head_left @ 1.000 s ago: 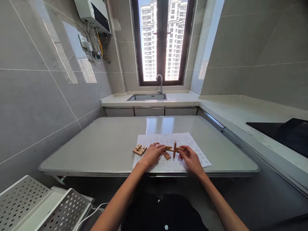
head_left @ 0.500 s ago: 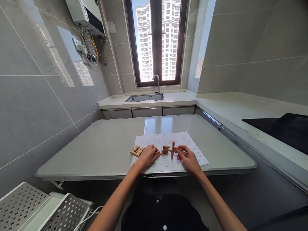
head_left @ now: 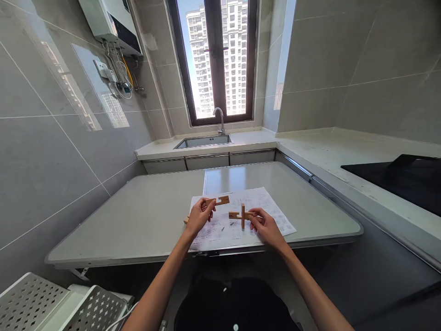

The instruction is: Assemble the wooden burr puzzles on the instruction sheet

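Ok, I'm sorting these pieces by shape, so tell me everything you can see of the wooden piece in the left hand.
The wooden piece looks like a flat, light brown bar, notched along its upper edge, with a small dark mark near its right end, perhaps a hole. It points rightward, roughly level, over the paper. The left hand grips its left end, partly hiding it; nothing else visibly touches it.

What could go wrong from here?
The left hand pinches the notched wooden piece toward one end, so it might twist or slip. The right hand holds the crossed wooden pieces from one side; a bump could loosen them. The wooden block, mostly hidden by the left hand, could get nudged.
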`<state>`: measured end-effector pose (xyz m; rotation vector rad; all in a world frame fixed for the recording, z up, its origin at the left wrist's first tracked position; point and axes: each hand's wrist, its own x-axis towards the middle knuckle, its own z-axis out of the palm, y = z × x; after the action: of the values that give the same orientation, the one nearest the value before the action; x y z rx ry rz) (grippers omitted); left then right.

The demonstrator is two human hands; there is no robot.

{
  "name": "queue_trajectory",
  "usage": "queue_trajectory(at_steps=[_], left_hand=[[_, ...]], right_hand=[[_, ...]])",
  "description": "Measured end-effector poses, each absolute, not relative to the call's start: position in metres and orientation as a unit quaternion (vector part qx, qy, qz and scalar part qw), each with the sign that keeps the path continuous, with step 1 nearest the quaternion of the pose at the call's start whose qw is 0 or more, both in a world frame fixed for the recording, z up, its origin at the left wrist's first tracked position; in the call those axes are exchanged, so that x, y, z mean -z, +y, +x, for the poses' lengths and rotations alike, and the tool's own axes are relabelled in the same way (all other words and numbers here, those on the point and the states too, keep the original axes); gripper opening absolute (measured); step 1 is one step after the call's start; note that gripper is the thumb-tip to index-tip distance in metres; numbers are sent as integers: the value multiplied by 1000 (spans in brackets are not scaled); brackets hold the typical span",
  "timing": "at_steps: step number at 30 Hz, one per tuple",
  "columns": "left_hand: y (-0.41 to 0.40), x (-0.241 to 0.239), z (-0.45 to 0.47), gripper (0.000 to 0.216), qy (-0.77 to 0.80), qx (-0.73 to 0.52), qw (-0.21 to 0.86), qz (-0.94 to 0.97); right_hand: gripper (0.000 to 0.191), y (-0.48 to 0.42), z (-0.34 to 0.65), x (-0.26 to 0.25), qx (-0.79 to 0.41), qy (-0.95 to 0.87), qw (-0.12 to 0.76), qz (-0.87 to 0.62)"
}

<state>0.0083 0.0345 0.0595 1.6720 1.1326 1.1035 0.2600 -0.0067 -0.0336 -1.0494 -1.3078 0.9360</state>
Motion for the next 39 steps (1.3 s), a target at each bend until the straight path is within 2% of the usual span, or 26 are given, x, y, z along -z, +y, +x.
queue_trajectory(at_steps=[5, 10, 22, 39], left_hand=[[29, -79, 23, 45, 420, -415, 473, 654], [30, -81, 45, 44, 429, -369, 470, 677], [39, -59, 73, 52, 471, -341, 500, 642], [39, -34, 79, 50, 469, -391, 584, 535]], right_hand=[[50, -9, 259, 30, -406, -575, 562, -434], [46, -11, 258, 26, -421, -588, 549, -419], [38, -11, 259, 25, -415, -600, 542, -418], [35, -14, 258, 22, -405, -608, 534, -426]])
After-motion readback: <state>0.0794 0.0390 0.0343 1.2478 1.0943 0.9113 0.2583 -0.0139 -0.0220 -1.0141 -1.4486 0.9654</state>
